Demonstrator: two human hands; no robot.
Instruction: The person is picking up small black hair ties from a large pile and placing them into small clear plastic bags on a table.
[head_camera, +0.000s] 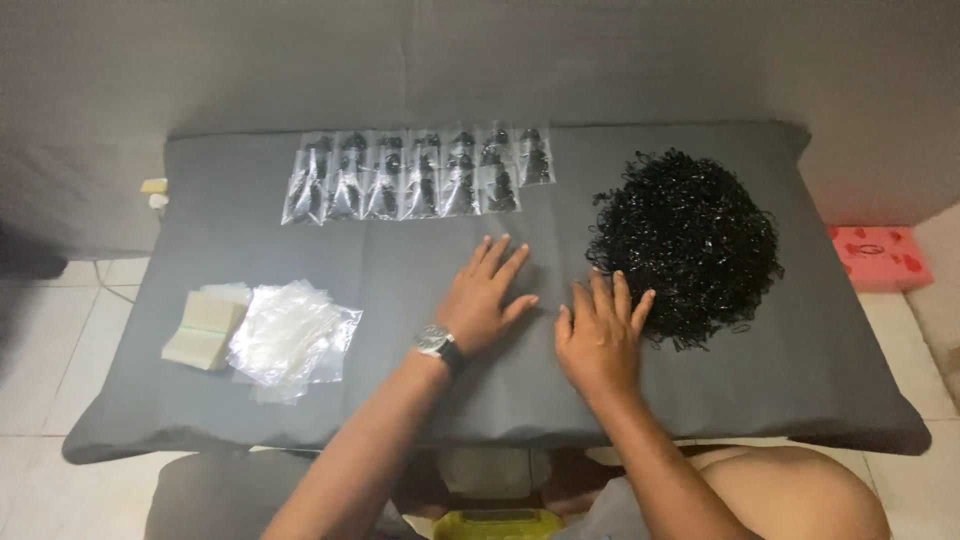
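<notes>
Bands: the pile of small black elastic bands (685, 245) sits on the right half of the grey pad (800, 380), well apart from the packed bags at the far edge.
Left hand: my left hand (483, 298) lies flat on the bare pad just left of the pile, fingers spread, grasping nothing; a watch (437, 343) is on that wrist.
Right hand: my right hand (600, 335) rests palm down at the pile's near-left edge, fingertips touching or just short of the outer bands. It is released, nothing pinched that I can see.
Step in hand: I judge this as the start of a pick, with both hands at rest beside the pile and no bands separated yet.
Next move calls for: a small pinch at the pile's edge to pull a few bands free without dragging the tangle, I would say, plus an empty bag from the left.
Direction and axis: the pile is a rough round mound with no clear long axis and no facing; loose bands trail off its near edge.
Filled bags: a row of small clear bags (420, 175) with dark contents lies along the far side.
Empty bags: a loose stack of clear bags (285, 340) lies near left, touching a pale card stack (205, 328).
</notes>
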